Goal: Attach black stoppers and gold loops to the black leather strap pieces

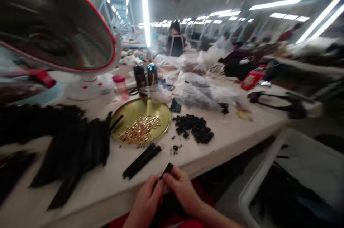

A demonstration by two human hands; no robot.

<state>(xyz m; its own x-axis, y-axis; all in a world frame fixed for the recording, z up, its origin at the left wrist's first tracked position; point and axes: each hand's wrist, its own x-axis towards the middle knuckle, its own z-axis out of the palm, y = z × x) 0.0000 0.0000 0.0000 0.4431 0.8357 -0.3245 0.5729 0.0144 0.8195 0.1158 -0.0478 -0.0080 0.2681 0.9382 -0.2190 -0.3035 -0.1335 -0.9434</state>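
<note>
Both hands meet at the table's front edge, over my lap. In the fingers of my right hand (180, 186) is the end of a black strip (168, 168), its tip poking up past the thumb. My left hand (150, 194) pinches the same strip lower down, close beside the right fingers. A small shiny bit shows between the hands, too small to name. Two more black strips (142, 160) lie side by side on the table just beyond. Behind them, a gold round tray (158, 108) bears a heap of small gold metal rings or buckles (141, 129).
A pile of small black round pieces (193, 127) lies right of the tray. Stacked black strips (80, 145) cover the left, below a large red-rimmed fan (88, 66). Plastic bags (199, 91) lie behind. A white bin (247, 192) with black pieces stands at right.
</note>
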